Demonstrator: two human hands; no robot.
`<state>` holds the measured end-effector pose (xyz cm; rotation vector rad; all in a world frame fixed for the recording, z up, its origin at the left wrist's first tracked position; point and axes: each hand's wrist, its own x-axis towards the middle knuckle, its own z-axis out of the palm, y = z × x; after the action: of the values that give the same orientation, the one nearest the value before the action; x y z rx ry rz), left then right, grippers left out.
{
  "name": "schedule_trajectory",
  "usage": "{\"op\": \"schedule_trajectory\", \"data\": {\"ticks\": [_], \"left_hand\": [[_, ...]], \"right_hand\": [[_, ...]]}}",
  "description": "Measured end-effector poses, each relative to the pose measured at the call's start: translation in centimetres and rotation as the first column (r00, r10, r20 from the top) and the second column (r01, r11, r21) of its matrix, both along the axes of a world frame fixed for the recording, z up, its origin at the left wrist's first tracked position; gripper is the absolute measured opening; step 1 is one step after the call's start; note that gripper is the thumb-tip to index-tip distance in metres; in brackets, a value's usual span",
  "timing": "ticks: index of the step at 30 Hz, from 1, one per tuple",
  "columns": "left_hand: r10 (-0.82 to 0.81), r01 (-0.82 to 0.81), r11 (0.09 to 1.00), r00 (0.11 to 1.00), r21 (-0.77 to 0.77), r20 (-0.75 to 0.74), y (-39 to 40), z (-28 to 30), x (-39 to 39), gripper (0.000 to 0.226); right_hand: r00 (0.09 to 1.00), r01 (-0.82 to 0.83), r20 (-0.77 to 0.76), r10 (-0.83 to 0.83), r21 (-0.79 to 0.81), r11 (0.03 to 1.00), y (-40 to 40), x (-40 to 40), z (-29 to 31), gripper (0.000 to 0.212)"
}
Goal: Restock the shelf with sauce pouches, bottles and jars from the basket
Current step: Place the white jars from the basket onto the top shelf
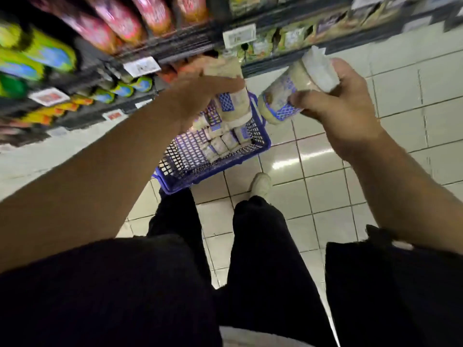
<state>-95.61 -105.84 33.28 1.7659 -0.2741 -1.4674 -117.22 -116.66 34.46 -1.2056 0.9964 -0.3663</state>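
Observation:
A blue plastic basket (260, 144) stands on the tiled floor below the shelf and holds several pale sauce bottles (221, 144) with blue-patterned labels. My left hand (200, 91) is closed around one such bottle (235, 101), held above the basket near the shelf edge. My right hand (335, 101) grips another pale bottle (288, 93) with a white cap, tilted on its side to the right of the basket. The shelf (160, 46) runs along the top left, its rows blurred.
Shelf rows carry red pouches (120, 21), green-and-blue packs (50, 53) and yellow packs (52, 113), with price tags (239, 36) on the rails. My black trouser legs (260, 246) and a white shoe (260, 184) stand just behind the basket on pale floor tiles.

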Motion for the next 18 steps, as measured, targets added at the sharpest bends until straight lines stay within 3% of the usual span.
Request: {"op": "schedule_trajectory", "data": {"ticks": [2, 4, 7, 10, 15, 18], "left_hand": [[0.092, -0.092, 0.996, 0.988, -0.009, 0.123, -0.2, 5.2, -0.3, 0.035], [0.152, -0.150, 0.988, 0.977, -0.026, 0.150, 0.0, 10.7, -0.4, 0.046], [0.251, -0.242, 0.967, 0.959, -0.077, 0.129, 0.7, 17.7, -0.3, 0.028], [0.293, -0.289, 0.942, 0.956, -0.170, -0.002, 1.5, 24.2, -0.5, 0.015], [0.233, -0.367, 0.878, 0.889, -0.309, -0.393, 4.0, 32.4, -0.3, 0.040], [0.175, -0.369, 0.852, 0.870, -0.372, -0.462, 5.5, 35.7, -0.5, 0.043]], "right_hand": [[0.999, -0.035, 0.038, 0.033, 0.058, 0.998, -0.1, -0.4, 4.2, 0.037], [0.993, -0.068, 0.101, 0.054, 0.135, 0.988, -0.3, -0.6, 8.3, 0.045], [0.979, -0.117, 0.189, 0.076, 0.217, 0.969, -0.3, -0.4, 14.2, 0.058], [0.964, -0.149, 0.251, 0.092, 0.221, 0.964, -0.2, 0.4, 19.5, 0.054], [0.913, -0.194, 0.397, 0.096, 0.215, 0.957, 0.8, 3.0, 26.5, 0.034], [0.862, -0.248, 0.487, 0.140, 0.166, 0.954, 1.7, 4.8, 30.0, 0.031]]}}
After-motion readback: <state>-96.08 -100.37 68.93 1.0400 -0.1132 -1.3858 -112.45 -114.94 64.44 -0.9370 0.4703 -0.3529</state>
